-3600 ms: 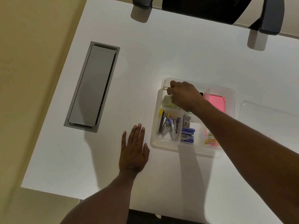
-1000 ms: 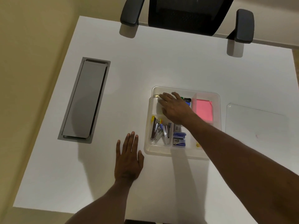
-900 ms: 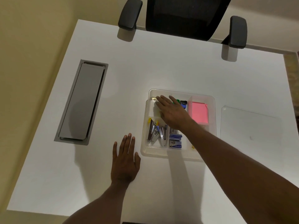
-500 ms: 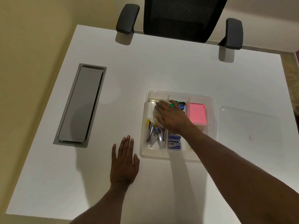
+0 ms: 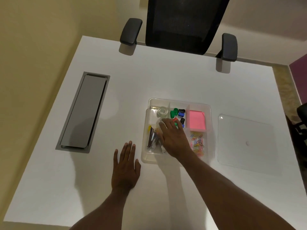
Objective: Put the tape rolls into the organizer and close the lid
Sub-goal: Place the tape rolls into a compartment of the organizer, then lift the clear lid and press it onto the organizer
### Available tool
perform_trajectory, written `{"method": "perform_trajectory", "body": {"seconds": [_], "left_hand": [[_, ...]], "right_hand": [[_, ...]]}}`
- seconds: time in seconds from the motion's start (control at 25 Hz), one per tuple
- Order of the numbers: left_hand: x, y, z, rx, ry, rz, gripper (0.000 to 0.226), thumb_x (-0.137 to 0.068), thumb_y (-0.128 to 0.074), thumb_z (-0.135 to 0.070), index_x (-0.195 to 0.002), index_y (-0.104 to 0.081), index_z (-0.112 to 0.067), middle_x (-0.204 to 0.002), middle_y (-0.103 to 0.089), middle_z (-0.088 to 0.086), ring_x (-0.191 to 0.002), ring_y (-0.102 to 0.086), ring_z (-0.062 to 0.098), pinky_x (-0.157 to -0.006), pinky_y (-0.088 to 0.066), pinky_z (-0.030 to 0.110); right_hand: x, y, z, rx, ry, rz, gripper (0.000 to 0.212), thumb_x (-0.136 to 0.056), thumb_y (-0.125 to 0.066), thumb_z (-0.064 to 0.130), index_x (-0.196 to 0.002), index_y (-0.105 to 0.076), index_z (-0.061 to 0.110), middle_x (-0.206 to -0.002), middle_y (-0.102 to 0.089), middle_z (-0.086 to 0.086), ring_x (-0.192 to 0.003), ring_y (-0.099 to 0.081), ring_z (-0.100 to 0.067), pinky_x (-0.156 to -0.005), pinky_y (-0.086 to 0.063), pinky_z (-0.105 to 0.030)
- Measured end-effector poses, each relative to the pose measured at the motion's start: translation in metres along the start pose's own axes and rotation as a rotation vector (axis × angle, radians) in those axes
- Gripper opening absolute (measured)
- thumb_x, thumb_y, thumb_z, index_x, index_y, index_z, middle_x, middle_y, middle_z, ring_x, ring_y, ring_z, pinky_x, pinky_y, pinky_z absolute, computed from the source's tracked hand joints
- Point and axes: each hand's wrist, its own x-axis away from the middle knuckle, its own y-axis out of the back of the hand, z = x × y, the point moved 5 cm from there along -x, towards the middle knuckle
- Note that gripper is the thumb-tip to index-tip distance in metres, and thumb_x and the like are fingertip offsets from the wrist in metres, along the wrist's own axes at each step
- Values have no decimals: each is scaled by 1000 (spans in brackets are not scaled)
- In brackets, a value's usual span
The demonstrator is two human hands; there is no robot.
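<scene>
The clear plastic organizer (image 5: 209,112) sits open at the middle of the white table. A clear tape roll (image 5: 162,112) lies in its far-left compartment, and a second clear roll (image 5: 159,122) shows just in front of it, at my fingertips. My right hand (image 5: 172,138) hovers palm down over the organizer's left half, fingers spread, gripping nothing that I can see. Flat on the table, just left of the organizer's near corner, rests my left hand (image 5: 125,166). The clear lid (image 5: 244,140) lies flat on the table to the right of the organizer.
Other compartments hold binder clips (image 5: 177,112), pink sticky notes (image 5: 196,121), paper clips (image 5: 197,144) and staplers (image 5: 152,140). A grey cable hatch (image 5: 83,112) is set into the table at left. A black office chair (image 5: 181,22) stands at the far edge.
My right hand has drawn back toward me from the far-left compartment, uncovering the tape roll there. My left hand has stayed flat on the table.
</scene>
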Motion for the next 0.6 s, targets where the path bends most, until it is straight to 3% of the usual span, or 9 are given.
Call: {"method": "perform_trajectory", "body": {"seconds": [0.16, 0.32, 0.52, 0.6], "left_hand": [[2, 17, -7, 34, 11, 51, 66, -106, -30, -38, -168, -25, -17, -178, -17, 1, -167, -12, 18, -136, -10, 54], [3, 35, -14, 79, 31, 170, 63, -112, -27, -33, -170, -7, -20, -180, 3, 0, -167, 6, 16, -136, 6, 49], [13, 56, -29, -10, 64, 288, 70, -113, -32, -31, -170, 6, -15, -179, 16, 4, -167, 13, 21, -136, 2, 52], [25, 55, -36, 9, 89, 333, 73, -113, -34, -31, -169, 8, -14, -178, 19, 5, -167, 15, 23, -136, 2, 54]], "right_hand": [[54, 9, -2, -18, -85, -51, 40, -105, -32, 39, -131, -54, 18, -136, -58, -4, -131, -50, -22, -113, -37, -46], [99, 19, -10, -46, -199, -52, 37, -102, -43, 29, -131, -60, 12, -133, -62, -8, -127, -56, -27, -110, -43, -46], [156, 25, -14, -100, -319, -119, 40, -91, -72, 21, -124, -68, -3, -121, -70, -23, -115, -67, -37, -97, -57, -47], [174, 23, -15, -100, -341, -104, 42, -90, -74, 21, -123, -68, -5, -121, -70, -25, -114, -68, -38, -93, -59, -46]]}}
